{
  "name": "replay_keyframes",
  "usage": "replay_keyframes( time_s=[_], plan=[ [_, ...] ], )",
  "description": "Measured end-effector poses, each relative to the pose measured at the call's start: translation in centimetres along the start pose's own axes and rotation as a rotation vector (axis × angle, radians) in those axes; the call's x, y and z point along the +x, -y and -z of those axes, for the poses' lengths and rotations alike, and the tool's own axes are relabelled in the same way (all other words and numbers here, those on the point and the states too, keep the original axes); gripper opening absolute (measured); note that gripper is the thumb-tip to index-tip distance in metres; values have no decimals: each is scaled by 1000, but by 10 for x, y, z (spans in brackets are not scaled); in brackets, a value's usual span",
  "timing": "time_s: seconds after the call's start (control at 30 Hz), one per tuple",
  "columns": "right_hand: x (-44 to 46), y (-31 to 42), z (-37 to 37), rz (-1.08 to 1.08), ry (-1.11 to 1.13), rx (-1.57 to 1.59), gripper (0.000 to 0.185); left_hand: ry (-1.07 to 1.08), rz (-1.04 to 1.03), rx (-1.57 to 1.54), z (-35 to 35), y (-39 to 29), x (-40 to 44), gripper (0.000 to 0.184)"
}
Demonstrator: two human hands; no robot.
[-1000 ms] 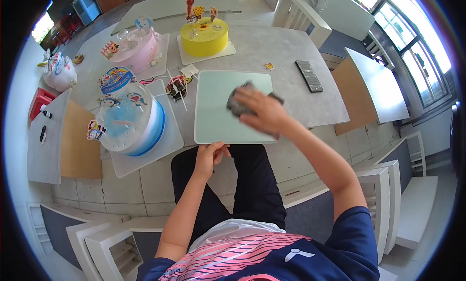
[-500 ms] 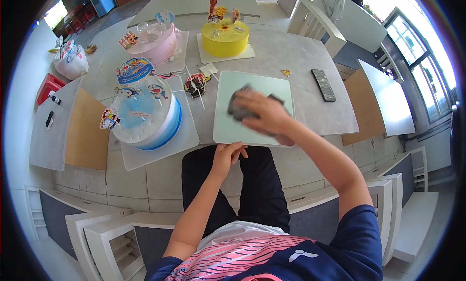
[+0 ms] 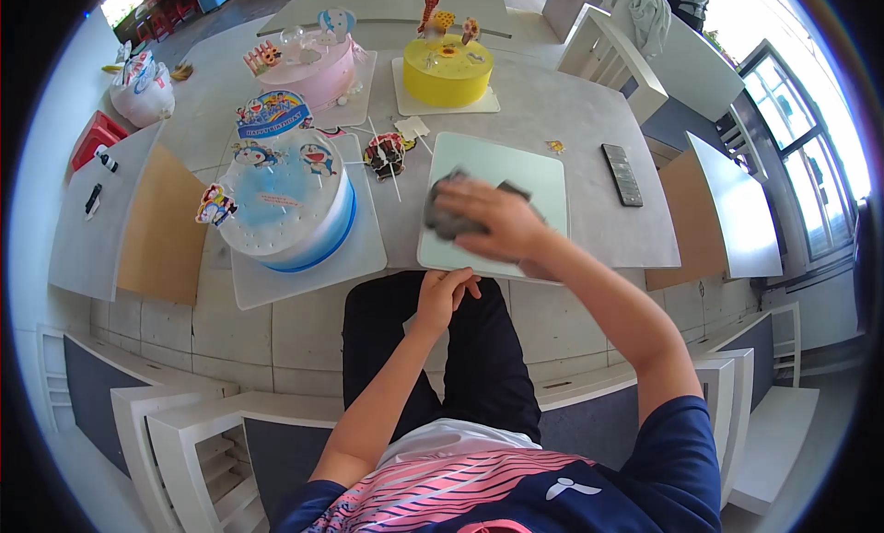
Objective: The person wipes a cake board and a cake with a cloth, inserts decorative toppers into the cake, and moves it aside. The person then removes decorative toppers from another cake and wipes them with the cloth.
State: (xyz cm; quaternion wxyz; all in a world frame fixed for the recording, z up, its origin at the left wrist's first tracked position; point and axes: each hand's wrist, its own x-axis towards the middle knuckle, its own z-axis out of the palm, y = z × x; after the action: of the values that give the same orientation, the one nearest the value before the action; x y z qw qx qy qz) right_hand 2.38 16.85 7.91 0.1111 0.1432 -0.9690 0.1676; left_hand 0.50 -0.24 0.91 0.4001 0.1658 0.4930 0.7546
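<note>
A pale green, round-cornered board [image 3: 497, 155] lies flat near the front edge of the table. My right hand [image 3: 497, 222] is closed over a dark grey cloth [image 3: 449, 222] and presses it onto the board; motion blurs the fingers. At the board's near edge, my left hand [image 3: 446, 295] has its fingers curled against the rim, gripping it. Left of the board stands a white and blue cake [image 3: 285, 201] with cartoon toppers, on a white cake board [image 3: 354, 257]. Several stick toppers [image 3: 385, 155] lie between this cake and the green board.
Farther back on the table [image 3: 589, 201] are a pink cake [image 3: 318, 77] and a yellow cake [image 3: 447, 72]. A dark phone [image 3: 622, 175] lies at the right, with a small yellow piece [image 3: 555, 147] nearby. Benches and chairs surround the table.
The view has shifted slightly, so the table's things appear farther right. The right hand and the cloth are a little farther left on the board. My left hand stays at the rim.
</note>
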Motion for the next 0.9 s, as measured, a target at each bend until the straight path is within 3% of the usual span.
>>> replay_keyframes(
  time_s=[0.07,0.1,0.17,0.27,0.47,0.5,0.67,0.83,0.9],
  plan=[
    [4,-27,4,-230,-94,7,52,44,-38,10,0,-1,0,26],
    [12,-39,3,-225,-96,6,52,42,-42,11,-1,-1,-1,26],
    [26,-55,-2,-382,-201,-181,52,14,-27,10,-3,-1,-2,26],
    [47,-38,-20,-328,-245,-199,52,-11,-7,-9,-6,-3,-4,26],
    [-1,42,-16,-47,-59,-40,55,-18,-43,-16,-2,1,-4,27],
    [-12,35,-8,-50,-55,-43,55,-15,-41,-22,-3,-1,-3,27],
    [-54,-36,21,-536,-200,-110,51,-1,-24,14,-5,-3,-4,28],
    [1,-60,0,-549,-248,-274,55,-3,-37,1,-6,-1,-4,28],
    [28,-43,-14,-431,-237,-216,54,-3,-36,16,-4,-1,-3,28]
  ],
)
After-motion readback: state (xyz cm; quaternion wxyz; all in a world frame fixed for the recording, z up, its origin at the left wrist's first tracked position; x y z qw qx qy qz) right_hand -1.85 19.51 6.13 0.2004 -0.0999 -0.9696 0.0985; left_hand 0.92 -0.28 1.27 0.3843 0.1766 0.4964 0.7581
